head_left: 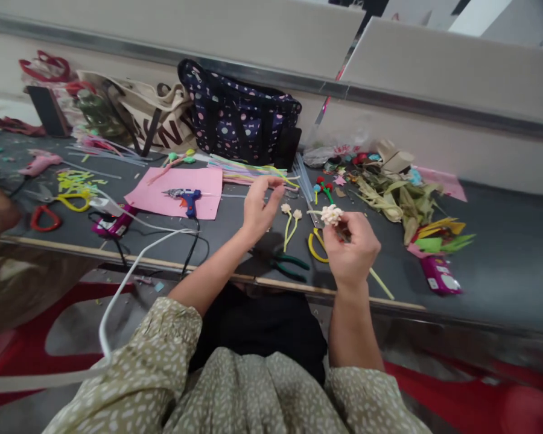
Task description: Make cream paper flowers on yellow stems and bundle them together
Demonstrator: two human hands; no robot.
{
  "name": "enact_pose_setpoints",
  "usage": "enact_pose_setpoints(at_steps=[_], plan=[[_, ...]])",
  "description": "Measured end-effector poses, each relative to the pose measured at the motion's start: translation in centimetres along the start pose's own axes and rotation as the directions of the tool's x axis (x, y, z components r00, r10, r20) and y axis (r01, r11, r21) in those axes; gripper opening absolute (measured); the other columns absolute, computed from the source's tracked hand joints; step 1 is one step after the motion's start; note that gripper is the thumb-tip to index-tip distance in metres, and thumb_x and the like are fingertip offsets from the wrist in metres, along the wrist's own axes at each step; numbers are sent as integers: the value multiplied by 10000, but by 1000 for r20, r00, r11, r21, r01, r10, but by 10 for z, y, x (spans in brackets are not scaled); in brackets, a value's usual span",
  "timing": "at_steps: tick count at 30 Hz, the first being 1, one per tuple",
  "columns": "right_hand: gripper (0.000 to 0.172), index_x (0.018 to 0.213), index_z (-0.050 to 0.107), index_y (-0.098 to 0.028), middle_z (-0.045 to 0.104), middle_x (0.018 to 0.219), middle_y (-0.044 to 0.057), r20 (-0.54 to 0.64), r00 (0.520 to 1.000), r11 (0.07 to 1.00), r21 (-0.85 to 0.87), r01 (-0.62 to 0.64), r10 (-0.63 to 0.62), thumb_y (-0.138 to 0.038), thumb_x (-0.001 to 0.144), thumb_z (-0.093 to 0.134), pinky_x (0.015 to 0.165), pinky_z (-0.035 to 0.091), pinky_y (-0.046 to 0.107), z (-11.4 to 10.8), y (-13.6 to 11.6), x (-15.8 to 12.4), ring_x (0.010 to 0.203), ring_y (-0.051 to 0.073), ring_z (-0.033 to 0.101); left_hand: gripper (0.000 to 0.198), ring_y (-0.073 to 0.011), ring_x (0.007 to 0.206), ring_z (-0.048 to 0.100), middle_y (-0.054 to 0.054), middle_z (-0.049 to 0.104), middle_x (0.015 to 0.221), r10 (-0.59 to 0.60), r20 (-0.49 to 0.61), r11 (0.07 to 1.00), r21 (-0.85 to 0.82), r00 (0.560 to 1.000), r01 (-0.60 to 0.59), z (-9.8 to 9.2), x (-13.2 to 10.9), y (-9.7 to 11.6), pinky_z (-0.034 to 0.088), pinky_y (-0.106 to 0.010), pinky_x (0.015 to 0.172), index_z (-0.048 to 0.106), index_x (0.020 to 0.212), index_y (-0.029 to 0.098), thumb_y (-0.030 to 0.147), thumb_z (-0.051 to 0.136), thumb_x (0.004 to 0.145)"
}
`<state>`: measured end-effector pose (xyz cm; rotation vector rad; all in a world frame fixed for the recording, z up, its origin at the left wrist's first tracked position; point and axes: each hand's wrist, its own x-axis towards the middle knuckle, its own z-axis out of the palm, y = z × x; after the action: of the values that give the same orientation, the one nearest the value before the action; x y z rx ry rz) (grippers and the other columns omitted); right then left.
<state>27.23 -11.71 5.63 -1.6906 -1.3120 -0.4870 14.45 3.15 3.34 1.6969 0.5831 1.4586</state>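
Note:
My right hand is closed on a small cream flower, held just above the table. A short pale yellow end sticks out to the flower's left. Behind my right wrist, a pale yellow stem shows; whether it joins this flower I cannot tell. My left hand is raised with thumb and fingers apart, near the far bundle of pastel pipe cleaners. Between my hands lie two small cream flowers on yellow stems. Dark green-handled pliers and yellow-handled scissors rest close by, the scissors partly hidden.
A blue glue gun lies on pink paper; its black cable and a white cable cross the front edge. Red-handled scissors lie left. Dried husks and a purple packet are right. A dotted bag stands behind.

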Motion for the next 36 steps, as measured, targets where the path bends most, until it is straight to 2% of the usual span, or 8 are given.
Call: enact_pose_setpoints(at_steps=[3,5,13,23,26,30,33,36], plan=[[65,815,611,-195,606,743,12,-58,994,996,16,-91,91,-250,801,579,610,448,248,-14,-3,-21,617,131,550,91,-189,805,584,-40,641,798,-64,281,988,152,957,22,-15,-36,-2,427,-313,822,679,796,218,291,626,805],[100,819,622,-187,608,733,13,-109,981,987,28,-157,159,-279,793,592,601,451,249,-21,-3,-37,599,131,548,90,-204,850,597,-54,663,857,-73,501,979,203,862,-35,-18,-65,-5,426,-336,849,692,834,232,286,666,767],[155,852,635,-171,640,765,42,-99,973,978,32,-208,210,-308,795,591,665,474,271,-31,0,-82,652,156,592,409,-281,1096,535,-117,601,1177,-73,754,834,405,653,-375,-1,-132,-15,369,-421,955,657,1056,203,404,728,707],[209,886,652,-163,677,803,66,15,957,954,75,-289,289,-331,800,564,696,489,281,-28,3,-95,681,172,619,182,-250,1133,489,-91,558,1272,-90,872,661,414,482,-625,-14,-134,-9,348,-368,888,679,908,189,309,547,871],[207,882,657,-166,677,809,66,44,952,950,69,-306,303,-333,800,565,712,491,292,-31,4,-95,691,175,621,160,-260,1152,470,-103,553,1283,-58,906,654,352,420,-669,-35,-131,-4,339,-374,874,685,890,180,280,564,859],[211,867,663,-167,670,805,58,108,924,920,106,-376,366,-346,791,579,701,485,295,-32,0,-88,676,163,600,117,-254,1146,468,-88,564,1282,-36,904,651,344,425,-677,-80,-114,0,329,-378,880,685,894,195,242,598,832],[226,860,664,-172,637,713,18,265,835,784,293,-547,483,-370,754,640,593,462,264,-23,-9,-81,581,128,545,100,-253,1146,472,-77,581,1265,-68,908,630,361,414,-687,-114,-92,-6,323,-377,909,678,889,200,229,611,821],[206,803,637,-182,563,594,-29,541,662,429,505,-749,518,-374,738,676,426,359,214,-8,-20,-74,457,84,457,64,-249,1123,491,-79,608,1223,-121,929,629,344,350,-697,-138,-71,-17,330,-376,924,676,845,188,206,637,798]])
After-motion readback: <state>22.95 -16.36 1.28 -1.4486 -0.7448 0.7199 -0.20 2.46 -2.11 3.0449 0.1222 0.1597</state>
